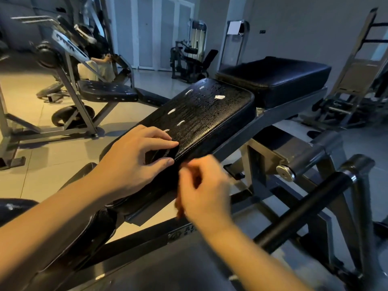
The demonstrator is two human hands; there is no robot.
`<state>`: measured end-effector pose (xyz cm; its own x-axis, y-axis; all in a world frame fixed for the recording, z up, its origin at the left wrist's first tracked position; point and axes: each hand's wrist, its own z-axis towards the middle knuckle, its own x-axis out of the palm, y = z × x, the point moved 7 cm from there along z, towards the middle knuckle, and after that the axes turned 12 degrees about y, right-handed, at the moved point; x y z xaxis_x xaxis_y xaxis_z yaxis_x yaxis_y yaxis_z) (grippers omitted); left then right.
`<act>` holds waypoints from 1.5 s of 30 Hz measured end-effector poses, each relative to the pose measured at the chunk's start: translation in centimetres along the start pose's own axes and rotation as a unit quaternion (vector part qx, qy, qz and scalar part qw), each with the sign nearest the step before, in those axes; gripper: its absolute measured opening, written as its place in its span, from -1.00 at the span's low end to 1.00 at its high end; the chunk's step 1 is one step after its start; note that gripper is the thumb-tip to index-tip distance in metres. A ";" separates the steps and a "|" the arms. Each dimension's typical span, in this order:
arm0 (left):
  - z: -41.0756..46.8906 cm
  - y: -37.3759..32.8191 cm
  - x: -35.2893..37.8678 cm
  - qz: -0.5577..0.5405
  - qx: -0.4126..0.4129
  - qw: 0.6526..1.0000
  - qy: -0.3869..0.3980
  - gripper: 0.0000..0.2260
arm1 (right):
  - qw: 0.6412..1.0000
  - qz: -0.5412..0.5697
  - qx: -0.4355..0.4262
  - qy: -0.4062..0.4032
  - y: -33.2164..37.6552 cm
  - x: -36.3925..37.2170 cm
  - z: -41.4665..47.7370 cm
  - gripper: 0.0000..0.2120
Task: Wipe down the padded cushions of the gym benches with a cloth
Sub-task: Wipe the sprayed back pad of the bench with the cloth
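Observation:
A black padded bench cushion slopes away from me, wet with droplets and dotted with several white foam spots. My left hand rests on its near end with the fingers spread and fairly straight. A dark smooth patch lies between the thumb and forefinger; I cannot tell if it is a cloth or the pad. My right hand is blurred, fingers curled, just below the cushion's near right edge. Whether it holds anything is unclear. A second black pad sits beyond the first.
The bench's grey steel frame and a black roller bar stand on the right. Another bench with a black seat stands at the left. A seated person is at the back left, and more machines line the far wall.

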<state>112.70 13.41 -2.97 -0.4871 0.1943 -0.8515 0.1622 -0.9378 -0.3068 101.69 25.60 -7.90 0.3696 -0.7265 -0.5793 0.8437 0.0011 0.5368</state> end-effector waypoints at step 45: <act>-0.4 0.4 0.1 -0.032 -0.037 0.998 0.026 -0.64 | 0.976 0.163 0.146 0.015 -1.5 1.3 -0.8 -0.95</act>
<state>113.08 13.14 -3.30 -0.4542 0.2691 -0.8493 0.1968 -0.8994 -0.3903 101.24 25.17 -9.90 0.6148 -0.7001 -0.3631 0.5343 0.0311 0.8447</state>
